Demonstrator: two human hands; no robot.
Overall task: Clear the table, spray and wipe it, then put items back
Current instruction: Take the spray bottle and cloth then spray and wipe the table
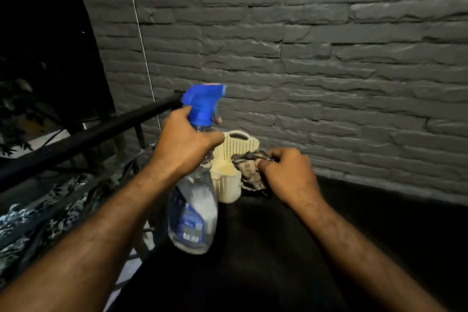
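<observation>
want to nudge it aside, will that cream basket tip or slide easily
The cream basket looks like thin perforated plastic, so probably light and quick to slide. It stands fairly tall and narrow, so a high push may tip it. The rag draped at its rim could drag along.

I see a dim scene lit from near the camera: the brick wall [316, 58] catches grey highlights, while the upper left and the table [278, 248] at bottom fall almost black. Edges bow from wide-angle distortion, and the spray bottle [193, 210] looks soft.
</observation>
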